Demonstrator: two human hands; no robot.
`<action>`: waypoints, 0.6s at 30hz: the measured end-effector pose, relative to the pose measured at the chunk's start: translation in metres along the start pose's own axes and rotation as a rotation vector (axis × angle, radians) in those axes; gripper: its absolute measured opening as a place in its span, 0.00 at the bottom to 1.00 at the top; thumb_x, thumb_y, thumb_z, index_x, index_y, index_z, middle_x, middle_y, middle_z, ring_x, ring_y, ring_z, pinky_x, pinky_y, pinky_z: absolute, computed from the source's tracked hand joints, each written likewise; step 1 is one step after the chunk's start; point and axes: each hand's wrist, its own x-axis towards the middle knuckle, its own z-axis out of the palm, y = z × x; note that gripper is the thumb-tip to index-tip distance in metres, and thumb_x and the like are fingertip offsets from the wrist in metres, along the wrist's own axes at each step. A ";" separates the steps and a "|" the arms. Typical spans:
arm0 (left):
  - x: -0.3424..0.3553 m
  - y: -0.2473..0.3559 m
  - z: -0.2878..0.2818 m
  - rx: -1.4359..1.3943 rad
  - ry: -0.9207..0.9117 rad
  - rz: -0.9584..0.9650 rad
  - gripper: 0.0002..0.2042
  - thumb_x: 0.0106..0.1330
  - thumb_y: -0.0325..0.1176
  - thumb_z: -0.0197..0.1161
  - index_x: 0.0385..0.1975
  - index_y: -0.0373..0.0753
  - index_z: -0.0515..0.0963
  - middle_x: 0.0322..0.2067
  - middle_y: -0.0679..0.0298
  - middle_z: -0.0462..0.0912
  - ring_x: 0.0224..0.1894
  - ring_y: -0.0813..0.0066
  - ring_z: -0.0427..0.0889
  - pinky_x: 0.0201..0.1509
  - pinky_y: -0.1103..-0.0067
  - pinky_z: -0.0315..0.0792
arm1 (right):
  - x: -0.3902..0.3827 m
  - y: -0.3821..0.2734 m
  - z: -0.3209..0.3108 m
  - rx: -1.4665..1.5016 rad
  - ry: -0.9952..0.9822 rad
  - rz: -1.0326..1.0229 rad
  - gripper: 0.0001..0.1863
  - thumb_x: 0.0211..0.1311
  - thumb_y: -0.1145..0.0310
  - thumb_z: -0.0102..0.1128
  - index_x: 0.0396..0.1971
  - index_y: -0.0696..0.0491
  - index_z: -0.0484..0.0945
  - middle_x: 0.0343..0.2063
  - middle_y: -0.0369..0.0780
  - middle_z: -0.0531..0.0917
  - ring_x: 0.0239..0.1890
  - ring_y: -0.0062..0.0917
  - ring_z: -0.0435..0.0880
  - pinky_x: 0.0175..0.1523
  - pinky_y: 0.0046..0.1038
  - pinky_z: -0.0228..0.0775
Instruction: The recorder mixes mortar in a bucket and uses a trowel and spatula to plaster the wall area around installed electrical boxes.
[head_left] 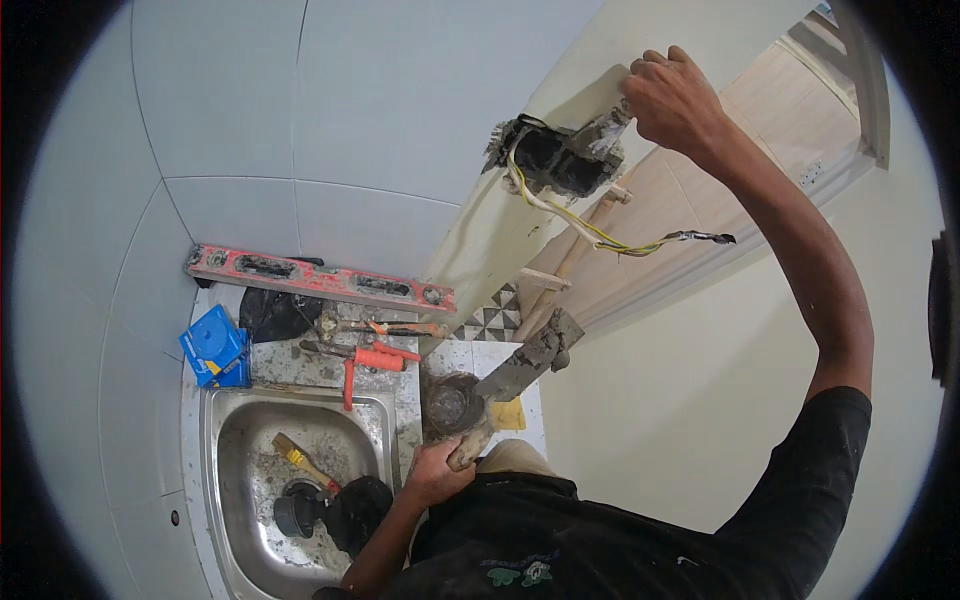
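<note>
My left hand [438, 472] grips the mortar-crusted handle of a broad trowel [510, 372], its blade pointing up and right with grey mortar near the tip. High on the right, my right hand [676, 105] is closed around a small putty knife [612, 126], smeared with mortar. Its blade touches the right edge of a wall recess holding a black electrical box [555, 162]. Rough grey mortar surrounds the box. From it hang white and yellow-green electrical wires [600, 238], their far ends wrapped in dark tape.
A red spirit level [330, 280] leans against the tiles. Below it lie orange-handled pliers [375, 358] and a blue box [215, 345]. The steel sink [240, 410] holds a paintbrush [305, 462] and black items. A round mortar-stained container [452, 404] stands near my left hand.
</note>
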 end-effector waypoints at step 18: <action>-0.005 0.029 -0.012 0.001 0.120 -0.043 0.22 0.49 0.36 0.69 0.43 0.33 0.79 0.30 0.50 0.83 0.32 0.62 0.85 0.38 0.73 0.76 | -0.131 -0.084 0.064 0.751 0.009 0.591 0.10 0.58 0.65 0.59 0.33 0.57 0.76 0.30 0.48 0.79 0.36 0.45 0.79 0.40 0.45 0.70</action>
